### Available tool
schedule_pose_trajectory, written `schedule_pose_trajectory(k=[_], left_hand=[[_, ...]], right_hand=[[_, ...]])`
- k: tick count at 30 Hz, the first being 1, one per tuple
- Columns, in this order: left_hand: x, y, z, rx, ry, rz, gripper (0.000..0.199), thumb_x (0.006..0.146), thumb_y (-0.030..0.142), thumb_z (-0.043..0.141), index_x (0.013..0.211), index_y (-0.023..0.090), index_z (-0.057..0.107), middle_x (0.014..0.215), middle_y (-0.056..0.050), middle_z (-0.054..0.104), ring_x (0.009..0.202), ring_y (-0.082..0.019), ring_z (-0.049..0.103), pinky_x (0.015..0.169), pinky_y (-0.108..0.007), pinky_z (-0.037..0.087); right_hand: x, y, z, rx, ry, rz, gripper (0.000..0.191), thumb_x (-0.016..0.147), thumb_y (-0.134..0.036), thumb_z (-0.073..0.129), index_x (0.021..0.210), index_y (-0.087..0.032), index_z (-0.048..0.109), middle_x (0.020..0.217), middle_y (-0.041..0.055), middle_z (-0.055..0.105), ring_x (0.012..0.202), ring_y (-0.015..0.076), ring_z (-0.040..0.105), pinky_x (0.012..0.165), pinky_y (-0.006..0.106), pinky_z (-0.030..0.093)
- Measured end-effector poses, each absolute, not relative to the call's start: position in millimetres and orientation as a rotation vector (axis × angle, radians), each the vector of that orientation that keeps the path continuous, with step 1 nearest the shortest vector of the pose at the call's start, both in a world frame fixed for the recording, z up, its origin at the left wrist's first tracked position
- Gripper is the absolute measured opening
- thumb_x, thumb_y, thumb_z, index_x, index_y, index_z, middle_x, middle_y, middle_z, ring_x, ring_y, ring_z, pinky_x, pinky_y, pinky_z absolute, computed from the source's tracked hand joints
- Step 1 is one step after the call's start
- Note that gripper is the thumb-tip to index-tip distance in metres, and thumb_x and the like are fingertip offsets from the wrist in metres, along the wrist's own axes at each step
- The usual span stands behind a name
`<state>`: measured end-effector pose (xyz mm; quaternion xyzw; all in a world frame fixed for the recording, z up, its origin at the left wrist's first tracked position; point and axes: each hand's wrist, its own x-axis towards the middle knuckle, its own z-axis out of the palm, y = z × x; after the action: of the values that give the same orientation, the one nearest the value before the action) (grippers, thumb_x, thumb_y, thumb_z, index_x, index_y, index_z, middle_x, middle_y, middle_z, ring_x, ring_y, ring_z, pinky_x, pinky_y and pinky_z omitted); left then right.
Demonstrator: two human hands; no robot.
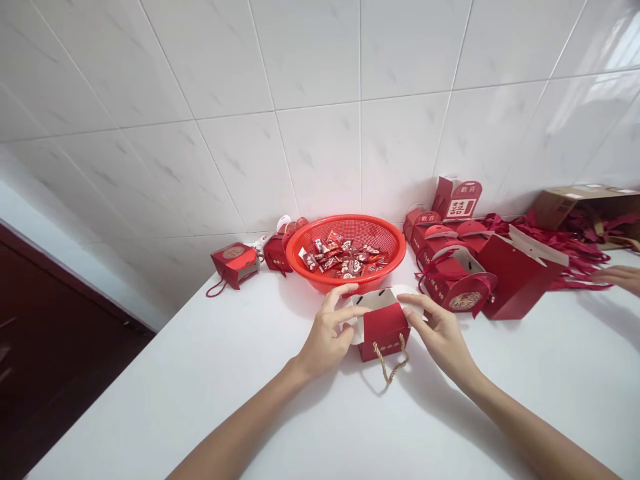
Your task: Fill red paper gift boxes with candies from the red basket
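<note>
A small red gift box stands on the white table, its top unfolded so that the pale inside shows. A twisted gold cord handle hangs from its near side. My left hand grips the box's left flap between thumb and fingers. On the other side, my right hand holds the right flap the same way. Just behind the box sits a red plastic basket with several wrapped candies in it.
Red boxes with cords stand left of the basket. More red boxes, a taller red bag, a heap of red ribbons and a cardboard box are at right. Another person's hand reaches in there. A tiled wall backs the table.
</note>
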<state>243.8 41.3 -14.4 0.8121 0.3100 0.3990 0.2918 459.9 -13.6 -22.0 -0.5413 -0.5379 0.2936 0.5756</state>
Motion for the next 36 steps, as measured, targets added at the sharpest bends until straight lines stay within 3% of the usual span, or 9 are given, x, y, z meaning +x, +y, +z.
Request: schedule_pose_trajectory(k=[5,8,13,19,21,24,25,31,36], left_hand=[[244,39,-11,2.271,0.637,1.029,0.043,0.086,0.004,0.046,0.101,0.026,0.079,0.131,-0.009,0.061,0.124,-0.024,0.058,0.108,-0.044,0.049],[243,38,-9,2.285,0.699,0.976,0.028,0.093,0.018,0.054,0.109,0.024,0.077,0.125,-0.01,0.064,0.118,-0.024,0.061,0.104,-0.043,0.051],[237,43,1,2.297,0.763,0.97,0.032,0.085,0.034,0.072,0.115,0.023,0.073,0.131,-0.012,0.061,0.121,-0.028,0.061,0.103,-0.042,0.052],[240,95,53,2.366,0.764,1.057,0.021,0.093,0.03,0.058,0.091,0.019,0.076,0.098,-0.006,0.074,0.095,-0.02,0.069,0.091,-0.033,0.054],[252,125,67,2.456,0.889,0.874,0.023,0.092,0.03,0.056,0.097,0.018,0.076,0.104,-0.006,0.075,0.099,-0.022,0.068,0.093,-0.034,0.053],[277,167,72,2.689,0.993,0.138,0.039,0.091,0.024,0.05,0.126,0.019,0.067,0.126,-0.008,0.069,0.115,-0.024,0.063,0.1,-0.033,0.048],[285,178,69,2.701,0.975,-0.018,0.043,0.087,0.024,0.058,0.128,0.019,0.067,0.129,-0.009,0.068,0.117,-0.025,0.063,0.1,-0.032,0.048],[315,214,47,2.634,1.07,-0.429,0.079,0.061,0.021,0.077,0.138,0.025,0.06,0.13,-0.012,0.067,0.105,-0.032,0.068,0.081,-0.032,0.054],[304,226,44,2.585,1.164,-0.36,0.052,0.063,0.025,0.079,0.114,0.024,0.073,0.114,-0.006,0.074,0.098,-0.028,0.069,0.076,-0.028,0.053]], right_hand=[[462,-14,-20,-1.254,-1.265,0.755,0.044,0.085,-0.058,0.068,0.109,-0.022,0.074,0.118,0.0115,0.075,0.107,0.0284,0.071,0.086,0.04,0.061],[465,-15,-18,-1.256,-1.259,0.843,0.049,0.083,-0.059,0.071,0.115,-0.022,0.073,0.127,0.012,0.072,0.12,0.0302,0.066,0.096,0.044,0.058],[468,-17,-16,-1.237,-1.32,0.919,0.052,0.08,-0.055,0.076,0.122,-0.025,0.072,0.136,0.0126,0.067,0.129,0.0332,0.06,0.099,0.048,0.055],[467,-18,-18,-1.26,-1.418,0.861,0.056,0.078,-0.055,0.077,0.126,-0.027,0.07,0.138,0.0124,0.065,0.13,0.0339,0.058,0.101,0.049,0.053],[467,-18,-19,-1.262,-1.435,0.838,0.055,0.078,-0.055,0.077,0.126,-0.027,0.07,0.138,0.012,0.065,0.131,0.034,0.058,0.101,0.049,0.052],[469,-18,-20,-1.282,-1.453,0.808,0.056,0.078,-0.055,0.076,0.126,-0.026,0.069,0.14,0.0121,0.064,0.132,0.0347,0.057,0.102,0.049,0.052],[469,-18,-21,-1.284,-1.46,0.804,0.057,0.078,-0.055,0.076,0.126,-0.025,0.069,0.141,0.0123,0.063,0.132,0.0348,0.056,0.102,0.049,0.051],[470,-18,-22,-1.286,-1.516,0.788,0.061,0.08,-0.056,0.074,0.131,-0.024,0.066,0.145,0.0118,0.06,0.136,0.0346,0.053,0.105,0.047,0.05],[471,-19,-23,-1.284,-1.56,0.742,0.058,0.082,-0.052,0.074,0.132,-0.026,0.065,0.145,0.0105,0.06,0.136,0.0347,0.053,0.105,0.047,0.051]])
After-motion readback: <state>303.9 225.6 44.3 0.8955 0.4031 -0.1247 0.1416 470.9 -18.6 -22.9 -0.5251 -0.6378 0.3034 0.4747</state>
